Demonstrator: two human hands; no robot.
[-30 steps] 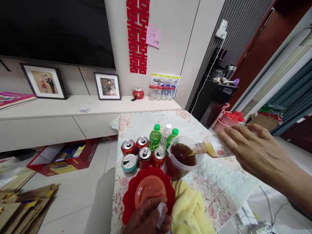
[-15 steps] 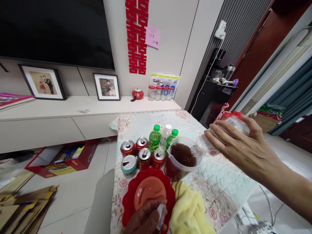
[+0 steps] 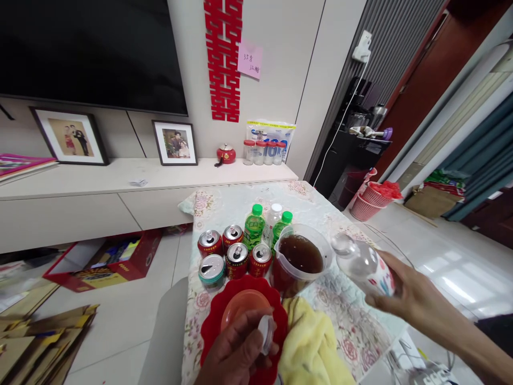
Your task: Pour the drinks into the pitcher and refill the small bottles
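My right hand [image 3: 396, 289] is closed around a clear plastic bottle [image 3: 363, 264] with a printed label, its open mouth pointing up and left. The bottle is tilted beside the rim of a clear plastic pitcher [image 3: 326, 262] and apart from it. Dark brown liquid [image 3: 300, 254] fills much of the pitcher. My left hand [image 3: 236, 342] pinches a whitish bottle cap [image 3: 266, 332] above a red scalloped tray [image 3: 212, 315] holding an orange-red dish [image 3: 244, 305]. A yellow cloth [image 3: 315, 342] lies right of the tray.
Several drink cans [image 3: 236, 259] stand behind the tray, next to green-capped bottles [image 3: 254, 224] and a white-capped bottle [image 3: 273, 216]. A flowered tablecloth [image 3: 348, 331] covers the table. Jars [image 3: 264, 153] and photo frames [image 3: 175, 141] line the cabinet; a pink basket [image 3: 364, 206] stands on the floor.
My right hand has lowered and turned the bottle from its pouring tilt, drawing its mouth away from the pitcher's rim. My left hand with the cap has shifted only slightly.
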